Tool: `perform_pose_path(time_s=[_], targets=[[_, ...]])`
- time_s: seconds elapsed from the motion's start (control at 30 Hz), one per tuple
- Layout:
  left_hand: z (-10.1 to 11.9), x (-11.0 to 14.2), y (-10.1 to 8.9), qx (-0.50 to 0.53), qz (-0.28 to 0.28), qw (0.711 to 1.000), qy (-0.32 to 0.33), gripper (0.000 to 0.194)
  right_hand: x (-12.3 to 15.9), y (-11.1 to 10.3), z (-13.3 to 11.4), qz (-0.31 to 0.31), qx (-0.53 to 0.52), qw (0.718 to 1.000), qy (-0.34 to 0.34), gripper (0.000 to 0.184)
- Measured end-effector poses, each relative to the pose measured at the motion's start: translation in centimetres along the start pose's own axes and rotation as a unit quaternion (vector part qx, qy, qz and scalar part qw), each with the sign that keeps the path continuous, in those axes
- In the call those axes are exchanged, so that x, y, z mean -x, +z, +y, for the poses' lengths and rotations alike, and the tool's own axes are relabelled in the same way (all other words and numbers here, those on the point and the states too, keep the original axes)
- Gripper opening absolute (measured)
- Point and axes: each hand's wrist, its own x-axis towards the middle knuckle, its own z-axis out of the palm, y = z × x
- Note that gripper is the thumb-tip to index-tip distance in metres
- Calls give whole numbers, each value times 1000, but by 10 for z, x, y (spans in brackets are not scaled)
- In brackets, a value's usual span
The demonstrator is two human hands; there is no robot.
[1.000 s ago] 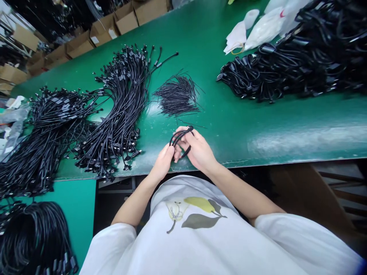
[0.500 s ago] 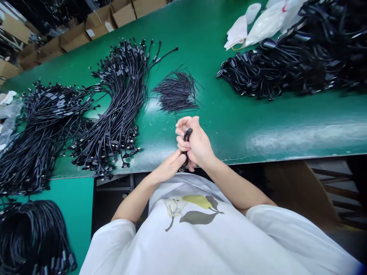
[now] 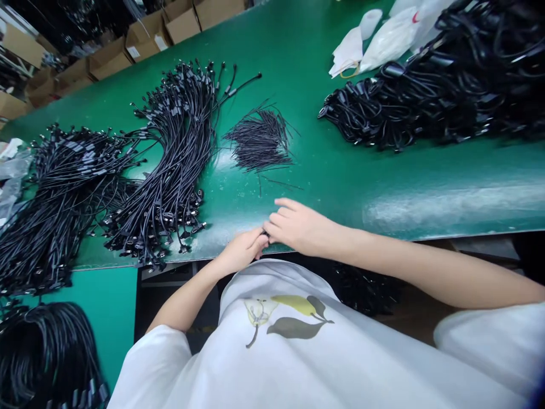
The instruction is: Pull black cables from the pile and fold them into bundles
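Observation:
My left hand point(image 3: 243, 249) is closed at the table's front edge, just above the shirt hem. It grips a black cable, almost wholly hidden by the fingers; only a small dark bit shows where both hands meet. From the right, my right hand point(image 3: 303, 228) reaches over, back of the hand up, its fingertips pinched on the cable against my left fingers. One of its fingers points out to the left. Beyond the hands lies a pile of thin black ties point(image 3: 260, 141), with a few loose ones nearer to me.
Black cables with plugs point(image 3: 179, 136) lie in a long bundle at left, with another bundle point(image 3: 63, 187) beside it. Coiled cables point(image 3: 51, 352) rest at lower left. At right is a heap of bundled cables point(image 3: 409, 108) by white plastic bags point(image 3: 387, 45). Cardboard boxes point(image 3: 149, 37) line the far edge.
My right hand has turned palm down and its forearm has swung out to the right. Both hands moved slightly left. The cable's plug end, visible before, is now hidden.

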Motion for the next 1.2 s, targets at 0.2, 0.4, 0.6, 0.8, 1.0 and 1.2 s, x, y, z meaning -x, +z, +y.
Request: perform_pose_path(time_s=[0.2, 0.4, 0.6, 0.8, 1.0, 1.2], targets=[[-2, 2, 2, -26, -23, 999, -13, 37, 9, 21, -6, -59, 8, 998, 19, 15], [-3, -6, -3, 76, -50, 996, 0, 42, 6, 30, -5, -80, -18, 997, 8, 16], [-12, -2, 3, 10, 14, 1000, -24, 29, 7, 16, 23, -95, -231, 965, 81, 21], [-18, -5, 6, 340, 144, 929, -5, 35, 27, 34, 77, -47, -132, 880, 453, 16], [-1, -10, 9, 457, 154, 876, 1, 37, 30, 44, 77, -69, -89, 869, 482, 10], [10, -16, 15, 478, 136, 868, 20, 44, 8, 34, 28, 15, -532, 750, 392, 13]])
